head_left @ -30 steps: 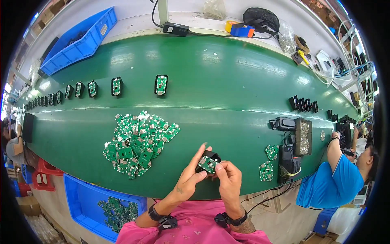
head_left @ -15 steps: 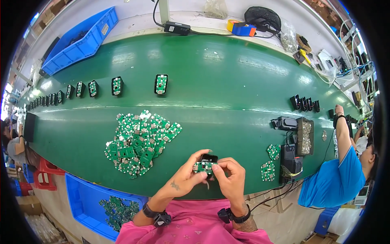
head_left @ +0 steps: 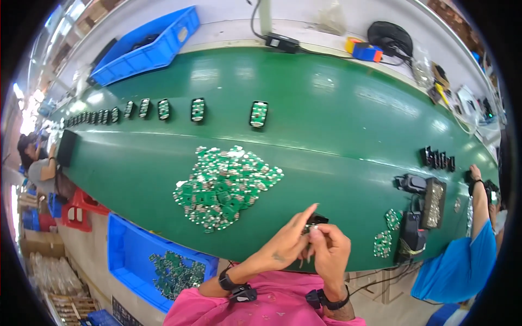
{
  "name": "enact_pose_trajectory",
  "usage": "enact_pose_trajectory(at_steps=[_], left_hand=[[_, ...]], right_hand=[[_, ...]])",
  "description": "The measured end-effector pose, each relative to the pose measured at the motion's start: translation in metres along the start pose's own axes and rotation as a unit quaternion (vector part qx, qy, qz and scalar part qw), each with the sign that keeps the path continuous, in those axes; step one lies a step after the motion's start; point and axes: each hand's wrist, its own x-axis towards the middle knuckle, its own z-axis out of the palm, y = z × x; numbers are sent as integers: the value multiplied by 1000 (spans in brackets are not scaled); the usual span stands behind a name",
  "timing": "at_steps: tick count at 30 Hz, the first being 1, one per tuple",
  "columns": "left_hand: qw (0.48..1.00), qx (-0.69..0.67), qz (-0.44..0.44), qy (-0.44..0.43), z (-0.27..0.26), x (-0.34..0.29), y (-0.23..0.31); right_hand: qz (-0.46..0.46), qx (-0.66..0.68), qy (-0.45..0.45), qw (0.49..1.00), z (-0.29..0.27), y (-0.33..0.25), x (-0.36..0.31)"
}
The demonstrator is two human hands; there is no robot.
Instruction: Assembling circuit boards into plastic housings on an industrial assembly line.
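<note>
At the table's front edge my left hand (head_left: 288, 242) is closed round a small black plastic case (head_left: 318, 219), its index finger stretched up along the case. My right hand (head_left: 331, 252) pinches at the case's near side, on a green circuit board (head_left: 306, 229) that the fingers mostly hide. Whether the board is inside the case or only against it, I cannot tell. Left of my hands lies a wide heap of green circuit boards (head_left: 217, 190). Beyond the heap stands a black case with a board in it (head_left: 259, 114), the nearest of a row running off left.
Two small groups of boards (head_left: 382, 244) lie right of my hands, beside a black device (head_left: 412, 236) and a box of small metal parts (head_left: 434, 204). Empty-looking black cases (head_left: 437, 160) stand farther right, near a co-worker in blue (head_left: 457, 269). A blue bin (head_left: 125, 266) sits below the table.
The view has shifted left, so everything appears farther right. My hands have turned the board and case; the board's face, plainly seen before, is now mostly covered by my fingers.
</note>
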Motion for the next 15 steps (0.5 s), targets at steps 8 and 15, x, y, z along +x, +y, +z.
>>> enact_pose_trajectory(at_steps=[8,15], left_hand=[[994,-57,-10,91,1,-5,11],[999,14,40,13,-8,-7,19]], right_hand=[[-131,-227,43,964,-12,-19,13],[-85,-213,-161,960,-33,-34,27]])
